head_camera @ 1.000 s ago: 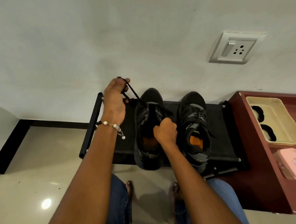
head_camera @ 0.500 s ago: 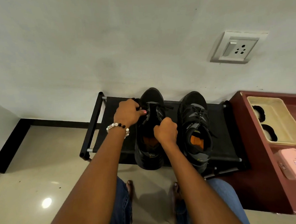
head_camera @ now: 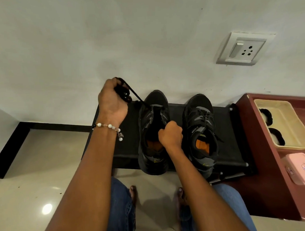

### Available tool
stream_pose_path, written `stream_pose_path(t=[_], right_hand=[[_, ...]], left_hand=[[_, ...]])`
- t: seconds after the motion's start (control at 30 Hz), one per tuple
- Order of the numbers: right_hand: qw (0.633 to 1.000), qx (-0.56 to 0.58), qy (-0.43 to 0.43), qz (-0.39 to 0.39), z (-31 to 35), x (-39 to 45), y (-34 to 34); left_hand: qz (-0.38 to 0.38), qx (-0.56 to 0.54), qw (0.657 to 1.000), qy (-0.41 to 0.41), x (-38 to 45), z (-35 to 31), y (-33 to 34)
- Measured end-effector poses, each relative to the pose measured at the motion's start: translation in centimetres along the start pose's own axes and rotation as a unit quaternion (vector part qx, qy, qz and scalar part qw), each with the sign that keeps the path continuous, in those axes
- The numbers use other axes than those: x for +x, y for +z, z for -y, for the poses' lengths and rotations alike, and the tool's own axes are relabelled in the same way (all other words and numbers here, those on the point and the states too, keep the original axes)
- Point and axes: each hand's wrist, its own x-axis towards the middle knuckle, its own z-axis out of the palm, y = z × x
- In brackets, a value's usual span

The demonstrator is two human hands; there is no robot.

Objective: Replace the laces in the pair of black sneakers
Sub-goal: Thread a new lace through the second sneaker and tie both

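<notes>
Two black sneakers stand side by side on a low black rack [head_camera: 226, 129] against the wall. My left hand [head_camera: 112, 99] is raised left of the left sneaker [head_camera: 150, 136] and grips a bunched black lace [head_camera: 136, 96], which runs taut down to that shoe's front eyelets. My right hand [head_camera: 170, 136] grips the right side of the left sneaker's collar by the tongue. The right sneaker [head_camera: 200, 130] is laced, and neither hand touches it.
A dark red cabinet [head_camera: 261, 180] stands right of the rack, carrying a cream tray [head_camera: 288, 122] and a pink box [head_camera: 303, 169]. A wall socket [head_camera: 243, 48] is above. My jeans-clad legs and bare feet [head_camera: 132, 192] are on the tiled floor below the rack.
My left hand went down to the left sneaker's eyelets, then rose up and left again, pulling the lace taut. My right hand has stayed on the shoe.
</notes>
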Motion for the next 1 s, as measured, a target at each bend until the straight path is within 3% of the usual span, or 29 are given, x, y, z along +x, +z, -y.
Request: stream_pose_path(t=[0.13, 0.2, 0.27, 0.33, 0.37, 0.4, 0.47, 0.53, 0.67, 0.7, 0.73, 0.83, 0.9, 1.0], right_hand=[[1.000, -0.009, -0.002, -0.013, -0.1, 0.1, 0.2], [1.000, -0.009, -0.002, -0.016, -0.1, 0.1, 0.2], [1.000, -0.007, -0.005, -0.017, -0.1, 0.1, 0.2], [1.000, -0.007, -0.005, -0.018, 0.0, 0.1, 0.3], [1.000, -0.007, -0.005, -0.018, 0.0, 0.0, 0.3], [1.000, -0.008, -0.003, -0.016, 0.0, 0.1, 0.3], [1.000, -0.008, 0.001, -0.015, 0.1, -0.1, 0.1], [1.000, -0.007, 0.002, -0.012, 0.1, -0.2, 0.1], [1.000, -0.006, 0.006, -0.010, 0.2, -0.1, 0.0], [1.000, -0.006, 0.007, -0.009, 0.2, -0.1, 0.0], [1.000, -0.006, 0.007, -0.009, 0.2, -0.1, 0.0], [1.000, -0.011, 0.005, -0.012, 0.3, -0.2, 0.0], [1.000, -0.012, 0.004, -0.013, 0.3, -0.3, 0.0], [1.000, -0.008, 0.007, -0.010, 0.3, -0.3, 0.0]], left_hand=[[0.090, -0.178, 0.980, 0.006, -0.8, -0.8, 0.1], [0.092, -0.184, 0.979, 0.008, -1.0, -0.7, 0.5], [0.052, -0.093, 0.994, -0.004, -0.7, -0.2, 0.6], [0.009, 0.142, 0.990, 0.019, -0.2, 0.9, 0.0], [0.001, 0.310, 0.950, 0.046, 0.1, 1.7, -0.6], [0.004, 0.463, 0.884, 0.072, 0.4, 2.7, -1.2], [0.036, 0.647, 0.757, 0.086, 0.9, 4.3, -2.0], [0.067, 0.705, 0.703, 0.064, 1.2, 4.9, -2.0], [0.066, 0.759, 0.643, 0.075, 1.2, 4.9, -1.5], [0.066, 0.757, 0.645, 0.075, 1.1, 4.9, -1.5], [0.067, 0.738, 0.668, 0.063, 1.1, 5.0, -1.5], [0.040, 0.605, 0.795, -0.006, 0.9, 4.9, -1.1], [-0.011, 0.515, 0.856, -0.050, 0.7, 4.7, -0.8], [-0.042, 0.443, 0.890, -0.098, 0.7, 4.5, -1.0]])
